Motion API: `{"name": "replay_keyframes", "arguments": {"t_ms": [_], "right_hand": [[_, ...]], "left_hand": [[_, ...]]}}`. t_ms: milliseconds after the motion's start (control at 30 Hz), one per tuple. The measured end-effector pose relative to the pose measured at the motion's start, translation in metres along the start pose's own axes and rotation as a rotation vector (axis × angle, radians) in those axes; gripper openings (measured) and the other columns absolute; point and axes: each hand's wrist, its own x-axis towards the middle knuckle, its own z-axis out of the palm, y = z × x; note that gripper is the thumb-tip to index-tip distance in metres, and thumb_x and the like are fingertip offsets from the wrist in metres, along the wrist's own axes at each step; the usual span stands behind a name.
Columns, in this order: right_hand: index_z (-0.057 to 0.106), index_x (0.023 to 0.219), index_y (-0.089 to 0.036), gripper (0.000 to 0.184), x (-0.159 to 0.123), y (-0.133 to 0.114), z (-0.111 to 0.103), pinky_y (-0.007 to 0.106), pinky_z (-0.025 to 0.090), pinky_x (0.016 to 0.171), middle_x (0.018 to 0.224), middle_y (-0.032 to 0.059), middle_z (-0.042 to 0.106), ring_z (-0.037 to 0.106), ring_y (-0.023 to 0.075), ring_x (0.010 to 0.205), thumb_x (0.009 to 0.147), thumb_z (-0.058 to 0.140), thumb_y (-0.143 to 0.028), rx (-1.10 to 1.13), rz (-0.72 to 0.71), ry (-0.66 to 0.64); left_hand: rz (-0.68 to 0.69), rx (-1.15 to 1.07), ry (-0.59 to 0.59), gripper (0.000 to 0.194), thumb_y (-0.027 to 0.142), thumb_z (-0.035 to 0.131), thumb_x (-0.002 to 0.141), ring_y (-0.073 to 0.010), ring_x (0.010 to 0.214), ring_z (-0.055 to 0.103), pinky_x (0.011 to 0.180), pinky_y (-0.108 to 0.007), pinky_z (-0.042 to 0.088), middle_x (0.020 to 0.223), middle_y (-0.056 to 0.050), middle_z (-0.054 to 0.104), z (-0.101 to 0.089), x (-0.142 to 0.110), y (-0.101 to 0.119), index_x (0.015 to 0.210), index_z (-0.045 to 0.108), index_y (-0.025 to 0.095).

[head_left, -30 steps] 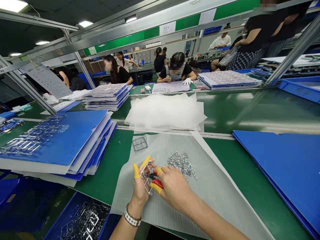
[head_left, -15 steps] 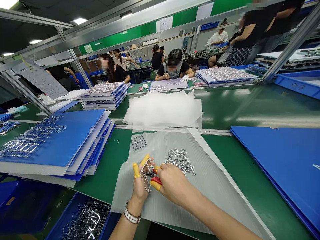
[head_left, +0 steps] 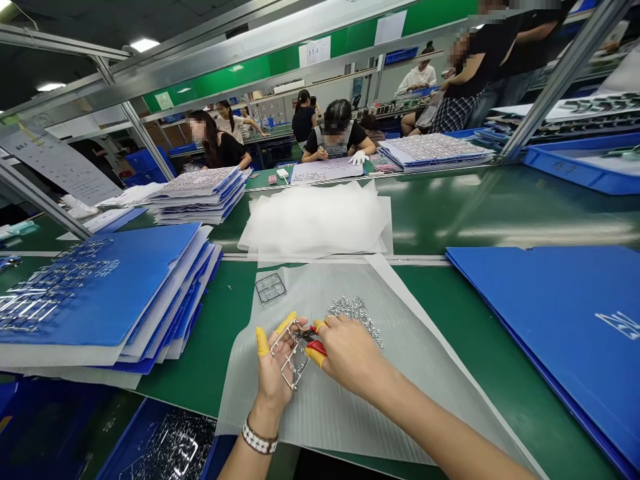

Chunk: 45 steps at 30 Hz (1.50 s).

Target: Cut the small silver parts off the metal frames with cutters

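Observation:
My left hand point(head_left: 273, 370), with yellow finger cots, grips a shiny metal-plated parts frame point(head_left: 289, 353) over a grey foam sheet point(head_left: 350, 407). My right hand point(head_left: 347, 353) is closed on red-handled cutters point(head_left: 314, 341) whose tip meets the frame. Just beyond my right hand lies a pile of small silver cut parts point(head_left: 356, 313). An emptied small frame point(head_left: 271, 288) rests on the sheet's far left corner.
A stack of blue boards with plated frames on top point(head_left: 100, 293) sits left. A blue board point(head_left: 550, 313) lies right, white foam sheets point(head_left: 315, 223) ahead. A blue bin of frames point(head_left: 165, 443) is below the table edge. Other people work at benches beyond.
The view has shifted slightly; my hands stay together on the frame, with the frame tilted a little and the cutters still at its top.

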Motion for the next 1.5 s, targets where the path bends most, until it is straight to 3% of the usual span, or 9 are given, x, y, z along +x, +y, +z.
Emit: {"name": "replay_keyframes", "arguments": {"t_ms": [233,833,1100,1500], "right_hand": [[0.066,0.090,-0.014,0.030,0.002,-0.002,0.001,0.033,0.042,0.068,0.086,0.0128,0.064,0.059,0.0276,0.083,0.082,0.058,-0.042,0.007,0.003,-0.015],[0.066,0.089,-0.013,0.026,0.002,-0.002,-0.004,0.033,0.042,0.066,0.081,0.0129,0.064,0.061,0.0276,0.080,0.083,0.059,-0.038,-0.013,-0.031,-0.026],[0.064,0.092,-0.015,0.028,-0.012,0.002,0.009,0.035,0.040,0.072,0.088,0.0123,0.064,0.057,0.0283,0.087,0.082,0.059,-0.041,-0.008,0.015,-0.061],[0.064,0.090,-0.013,0.031,-0.006,-0.004,0.013,0.039,0.041,0.071,0.086,0.0137,0.064,0.057,0.0306,0.085,0.082,0.059,-0.043,-0.023,0.015,-0.043]], "left_hand": [[0.001,0.015,0.000,0.067,0.066,0.037,0.082,-0.0295,0.117,0.052,0.098,-0.040,0.041,0.111,-0.017,0.067,-0.001,0.001,-0.003,0.103,0.069,0.011],[0.042,0.058,-0.022,0.069,0.064,0.029,0.085,-0.0281,0.105,0.059,0.095,-0.039,0.042,0.111,-0.017,0.066,-0.004,0.001,-0.002,0.106,0.067,0.010],[-0.022,-0.088,0.032,0.072,0.064,0.032,0.084,-0.0303,0.106,0.060,0.095,-0.038,0.042,0.116,-0.021,0.063,-0.008,0.007,0.012,0.106,0.066,0.005],[0.046,0.011,0.026,0.069,0.066,0.032,0.083,-0.0290,0.104,0.060,0.096,-0.041,0.042,0.113,-0.018,0.065,0.001,0.003,0.005,0.102,0.069,0.010]]}}
